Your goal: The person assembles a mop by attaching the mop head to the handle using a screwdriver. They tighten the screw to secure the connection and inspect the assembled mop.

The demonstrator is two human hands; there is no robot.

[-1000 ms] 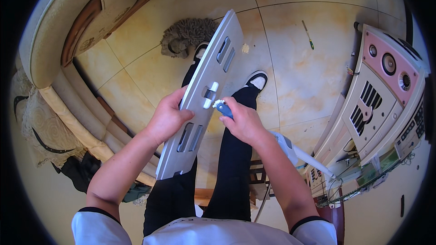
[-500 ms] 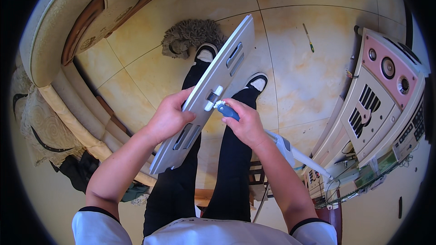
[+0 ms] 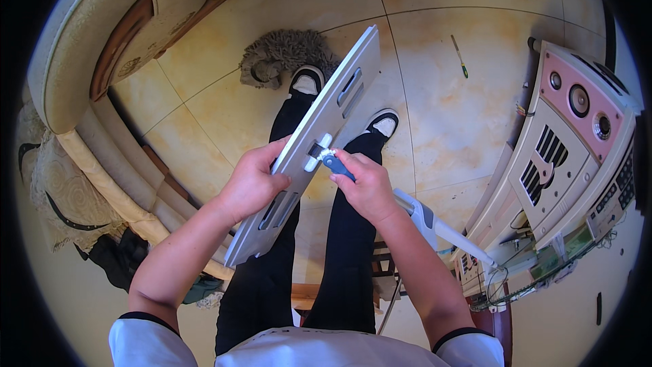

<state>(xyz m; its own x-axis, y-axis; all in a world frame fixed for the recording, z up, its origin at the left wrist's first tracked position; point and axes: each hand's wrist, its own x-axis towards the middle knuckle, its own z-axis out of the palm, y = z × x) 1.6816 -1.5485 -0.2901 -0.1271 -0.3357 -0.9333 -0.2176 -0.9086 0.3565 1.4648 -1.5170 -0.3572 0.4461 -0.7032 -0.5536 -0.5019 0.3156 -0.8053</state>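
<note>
A long white flat mop plate (image 3: 353, 68) with slots is held tilted in front of my legs. My left hand (image 3: 257, 180) grips its left edge, the thumb lying on the face with the slots. At the plate's middle sits a white pivot bracket (image 3: 319, 152). Joined to it is a blue-grey swivel connector (image 3: 339, 167), which my right hand (image 3: 367, 187) pinches between thumb and fingers. The bracket's inner side is partly hidden. A fluffy grey mop pad (image 3: 292, 54) lies on the floor beyond my left shoe.
On the tiled floor lies a screwdriver (image 3: 460, 58) with a green handle. A white and grey pole (image 3: 451, 234) slants beside my right forearm. A beige sofa (image 3: 115, 156) stands on the left. At right is a pink and cream speaker cabinet (image 3: 553, 156) with loose wires.
The plate has turned slightly and shifted a little downward. My right hand, still on the connector, has moved slightly left. My left hand keeps its grip.
</note>
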